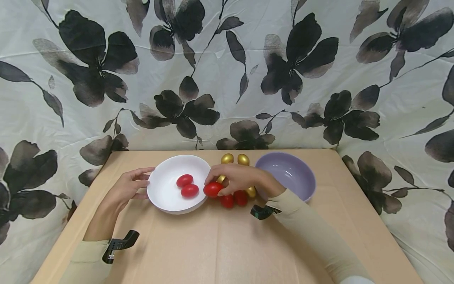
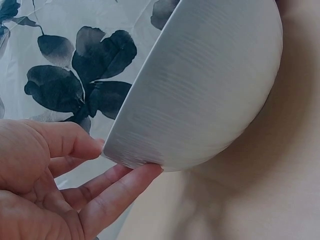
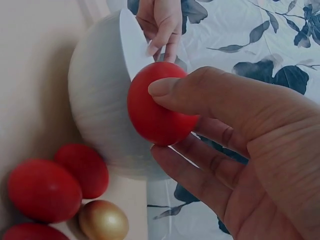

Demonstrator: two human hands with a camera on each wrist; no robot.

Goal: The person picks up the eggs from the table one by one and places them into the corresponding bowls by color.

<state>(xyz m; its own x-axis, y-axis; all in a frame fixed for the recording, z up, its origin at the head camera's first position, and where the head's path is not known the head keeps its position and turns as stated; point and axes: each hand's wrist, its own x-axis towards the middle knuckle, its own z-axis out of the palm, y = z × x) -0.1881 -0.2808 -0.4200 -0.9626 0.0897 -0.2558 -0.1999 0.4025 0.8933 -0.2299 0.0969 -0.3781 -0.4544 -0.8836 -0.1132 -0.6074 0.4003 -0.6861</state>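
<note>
A white bowl (image 1: 163,197) stands left of centre with two red eggs (image 1: 189,191) inside. My left hand (image 1: 128,187) holds its left rim; in the left wrist view the thumb is at the edge and fingers (image 2: 125,192) touch the outer wall. My right hand (image 1: 235,177) pinches another red egg (image 3: 157,107) between thumb and fingertips, at the bowl's right rim. Below that hand, more red eggs (image 1: 227,201) lie on the table. Gold eggs (image 1: 243,159) lie behind and beside them, partly hidden by the hand.
A purple bowl (image 1: 287,173) stands at the right, partly behind my right forearm. The wooden table (image 1: 213,248) ends at the back against a floral cloth (image 1: 234,98). Each wrist bears a black device (image 1: 120,246).
</note>
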